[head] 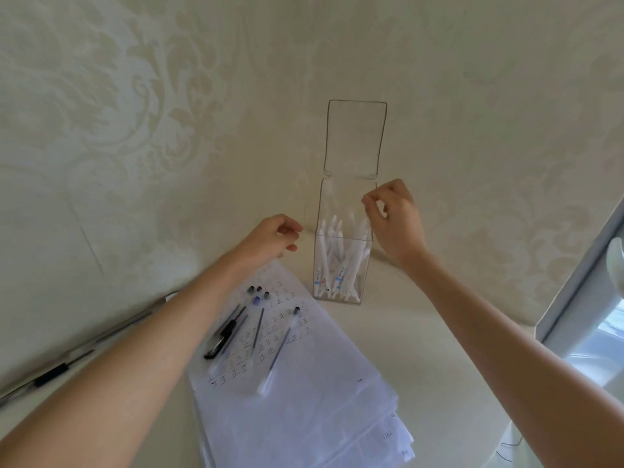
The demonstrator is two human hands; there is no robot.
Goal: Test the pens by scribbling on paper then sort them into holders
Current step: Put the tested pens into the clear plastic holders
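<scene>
**Fig. 1. Head view: both hands at the clear holder.** A tall clear holder (337, 194) stands on the pale table (422, 349) against the wall. Its hinged lid (354, 140) is swung upright, and a bundle of white pens (337, 258) stands inside.

*Hazards.* The holder is narrow and tall, so a sideways pull at its upper rim would probably tip it and spill the white pens. The upright lid may drop shut onto the fingers if the holder is jolted. Loose items lie on the paper stack (304, 400) just beside the holder: a clear-barrelled pen (278, 352), a thin refill (258, 329), black pen parts (226, 332) and small caps (258, 293). The left forearm passes directly over them, and a lowered arm could sweep them off the paper or roll them together, mixing tested with untested pens.

*Hand pose.* The right hand (395, 221) is raised at the holder's upper right corner, wrist bent, thumb and forefinger drawn into a narrow pinch. Whether they hold a pen tip, the wall or nothing cannot be told. The left hand (270, 238) hovers just left of the holder, fingers loosely curled and apparently holding nothing. More black pens (50, 374) lie well apart at the table's left edge.
</scene>
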